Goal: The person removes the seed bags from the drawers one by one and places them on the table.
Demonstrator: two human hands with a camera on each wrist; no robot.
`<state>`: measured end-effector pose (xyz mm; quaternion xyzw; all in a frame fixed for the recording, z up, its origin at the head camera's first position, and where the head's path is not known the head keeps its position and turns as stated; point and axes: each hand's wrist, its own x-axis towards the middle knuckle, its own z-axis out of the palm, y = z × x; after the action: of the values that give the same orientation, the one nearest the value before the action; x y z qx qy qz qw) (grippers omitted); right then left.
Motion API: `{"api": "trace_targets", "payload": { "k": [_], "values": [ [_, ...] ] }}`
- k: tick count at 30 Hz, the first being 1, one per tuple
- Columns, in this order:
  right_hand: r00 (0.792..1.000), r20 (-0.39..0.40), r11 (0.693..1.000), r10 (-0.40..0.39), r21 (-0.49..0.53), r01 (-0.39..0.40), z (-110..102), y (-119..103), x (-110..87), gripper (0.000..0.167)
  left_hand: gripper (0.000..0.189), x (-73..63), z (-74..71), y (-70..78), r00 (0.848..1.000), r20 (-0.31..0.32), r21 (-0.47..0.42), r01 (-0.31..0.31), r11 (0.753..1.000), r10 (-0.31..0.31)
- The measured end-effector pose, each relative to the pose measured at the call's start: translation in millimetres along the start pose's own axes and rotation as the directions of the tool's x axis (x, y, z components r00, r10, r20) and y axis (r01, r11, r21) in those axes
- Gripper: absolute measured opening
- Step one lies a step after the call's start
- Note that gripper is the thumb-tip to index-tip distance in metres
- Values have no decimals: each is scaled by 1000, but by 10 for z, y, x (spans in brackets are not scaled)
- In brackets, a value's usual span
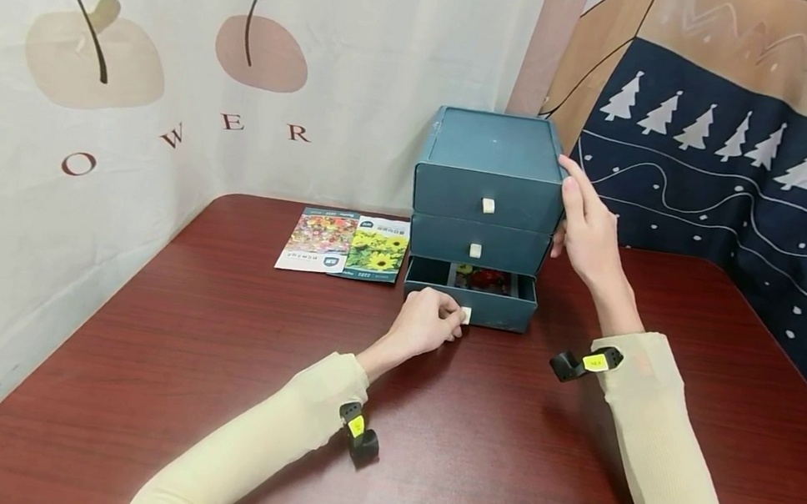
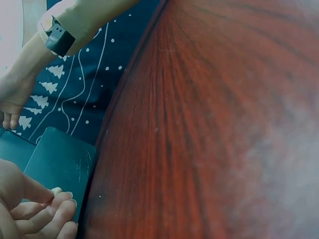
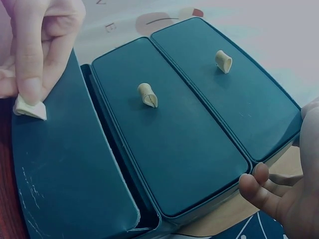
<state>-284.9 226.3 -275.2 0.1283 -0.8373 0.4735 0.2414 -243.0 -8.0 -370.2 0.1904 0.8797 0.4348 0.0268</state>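
Observation:
A dark teal three-drawer box [image 1: 494, 141] stands at the back of the table. Its bottom drawer [image 1: 498, 311] is pulled partly out, and a packet with a red flower picture [image 1: 483, 279] lies inside. My left hand [image 1: 425, 322] pinches the cream pull tab [image 3: 31, 108] of that drawer between thumb and fingers. Against the box's right side rests my right hand [image 1: 591, 229], its fingers extended along the upper edge and side. The middle drawer [image 3: 164, 134] and top drawer [image 3: 224, 84] are closed, each with a cream tab.
Two flower-picture packets, one pinkish [image 1: 318, 237] and one yellow [image 1: 378, 253], lie overlapping left of the box. The reddish-brown table [image 1: 453, 460] extends in front. A white flower-print curtain [image 1: 368, 46] and a navy tree-print cloth [image 1: 729, 183] hang behind.

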Motion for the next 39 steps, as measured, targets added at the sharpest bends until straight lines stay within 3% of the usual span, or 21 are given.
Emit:
{"api": "trace_targets", "payload": {
  "k": [11, 39],
  "values": [
    [1000, -5, 1000, -6, -5, 6, -12, 34, -11, 48, 20, -95, 4, 44, 1000, 20, -2, -12, 1000, 12],
    [1000, -4, 1000, -8, 2, 8, 3, 39, 12, 48, 22, -268, 20, 78, 999, 1, 22, -41, 999, 41]
  ]
}}
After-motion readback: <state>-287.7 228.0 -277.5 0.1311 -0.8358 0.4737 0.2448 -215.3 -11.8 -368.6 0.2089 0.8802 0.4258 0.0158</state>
